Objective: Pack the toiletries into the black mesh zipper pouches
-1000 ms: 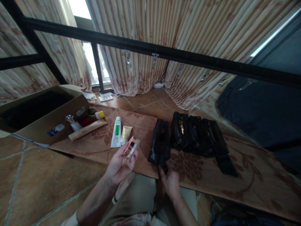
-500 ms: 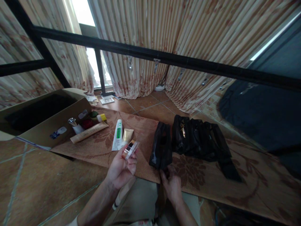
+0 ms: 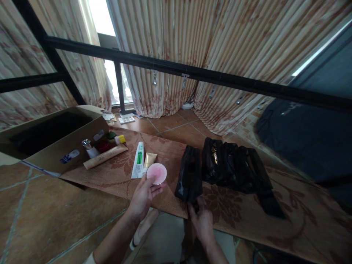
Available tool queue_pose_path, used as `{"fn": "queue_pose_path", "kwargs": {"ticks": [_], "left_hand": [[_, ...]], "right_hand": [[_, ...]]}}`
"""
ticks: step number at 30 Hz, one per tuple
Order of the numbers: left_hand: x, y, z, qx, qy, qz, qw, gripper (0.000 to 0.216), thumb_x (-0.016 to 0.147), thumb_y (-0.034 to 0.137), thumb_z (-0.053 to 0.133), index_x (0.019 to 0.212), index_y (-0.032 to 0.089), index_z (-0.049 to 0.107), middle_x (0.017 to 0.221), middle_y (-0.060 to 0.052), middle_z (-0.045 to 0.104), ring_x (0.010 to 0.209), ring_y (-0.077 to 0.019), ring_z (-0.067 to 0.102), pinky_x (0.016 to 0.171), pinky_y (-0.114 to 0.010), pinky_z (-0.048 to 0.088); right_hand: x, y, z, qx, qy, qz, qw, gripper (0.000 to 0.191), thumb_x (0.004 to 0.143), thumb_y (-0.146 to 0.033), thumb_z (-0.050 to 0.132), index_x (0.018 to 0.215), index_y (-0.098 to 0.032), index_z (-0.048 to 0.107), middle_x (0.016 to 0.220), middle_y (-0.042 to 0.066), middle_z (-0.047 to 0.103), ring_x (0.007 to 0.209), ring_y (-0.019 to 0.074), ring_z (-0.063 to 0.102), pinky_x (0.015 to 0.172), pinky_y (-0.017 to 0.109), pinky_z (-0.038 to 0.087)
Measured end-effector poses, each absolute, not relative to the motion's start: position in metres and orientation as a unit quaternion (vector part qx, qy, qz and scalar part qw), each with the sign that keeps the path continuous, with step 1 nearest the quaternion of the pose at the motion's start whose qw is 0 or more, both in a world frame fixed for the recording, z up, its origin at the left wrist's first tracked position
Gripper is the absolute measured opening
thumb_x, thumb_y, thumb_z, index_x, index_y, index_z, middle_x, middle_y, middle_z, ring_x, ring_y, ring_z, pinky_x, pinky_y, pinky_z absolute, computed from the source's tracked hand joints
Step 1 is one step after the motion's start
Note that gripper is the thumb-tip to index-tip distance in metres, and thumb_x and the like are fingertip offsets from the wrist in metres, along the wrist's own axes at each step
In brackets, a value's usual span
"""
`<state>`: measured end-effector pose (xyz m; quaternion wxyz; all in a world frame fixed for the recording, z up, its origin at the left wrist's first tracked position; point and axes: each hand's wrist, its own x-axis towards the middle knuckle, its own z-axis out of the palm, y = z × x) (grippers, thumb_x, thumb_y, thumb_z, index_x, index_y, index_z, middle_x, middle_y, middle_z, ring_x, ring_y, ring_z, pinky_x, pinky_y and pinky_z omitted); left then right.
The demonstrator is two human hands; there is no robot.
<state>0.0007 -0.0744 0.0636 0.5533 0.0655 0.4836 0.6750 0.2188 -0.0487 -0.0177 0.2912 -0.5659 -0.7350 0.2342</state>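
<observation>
My left hand (image 3: 145,196) holds a small round pink compact (image 3: 156,173) up over the patterned mat (image 3: 118,172), its flat pink face turned toward me. Lower down, my right hand (image 3: 202,220) is closed on the near end of a black pouch (image 3: 189,176) that lies on the mat. A larger black bag (image 3: 233,167) lies just right of the pouch. Behind the compact rest a white tube with green print (image 3: 138,160) and a beige tube (image 3: 149,160).
An open cardboard box (image 3: 52,141) sits at the left. Against it lie a long beige tube (image 3: 105,156), a silver-capped bottle (image 3: 89,147) and small jars. A black metal rail (image 3: 192,73) and curtains cross behind. Dark fabric (image 3: 302,132) fills the right.
My left hand has turned the compact from edge-on to showing its flat pink face and moved it slightly right. My right hand stays on the pouch. The view shifted a little.
</observation>
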Motion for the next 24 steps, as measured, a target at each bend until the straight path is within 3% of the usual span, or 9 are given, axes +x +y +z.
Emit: {"fn": "queue_pose_path", "kwargs": {"ticks": [8,13,24], "left_hand": [[-0.005,-0.065,0.034,0.124,0.449,0.683,0.563,0.044,0.068,0.021,0.077,0.107,0.016,0.060,0.099,-0.008,0.069,0.082,-0.0199,0.069,0.076,-0.031,0.054],[-0.006,-0.052,0.015,0.114,0.426,0.685,0.579,0.036,0.064,0.020,0.081,0.094,0.010,0.065,0.091,-0.010,0.070,0.079,-0.0194,0.069,0.079,-0.032,0.054],[-0.003,-0.048,0.010,0.127,0.417,0.688,0.580,0.036,0.067,0.025,0.079,0.096,0.010,0.065,0.090,-0.011,0.071,0.079,-0.0207,0.070,0.073,-0.030,0.055]], "right_hand": [[0.219,-0.048,-0.016,-0.569,-0.734,0.236,0.286,0.028,0.088,-0.043,0.046,0.091,-0.019,0.060,0.079,0.005,0.065,0.065,0.0172,0.061,0.060,0.027,0.044],[0.219,-0.049,-0.017,-0.568,-0.733,0.243,0.285,0.027,0.088,-0.043,0.047,0.088,-0.019,0.059,0.079,0.005,0.065,0.067,0.0178,0.062,0.062,0.027,0.045],[0.219,-0.049,-0.015,-0.579,-0.728,0.245,0.272,0.025,0.088,-0.043,0.048,0.085,-0.020,0.056,0.078,0.005,0.063,0.068,0.0177,0.059,0.062,0.027,0.043]]}}
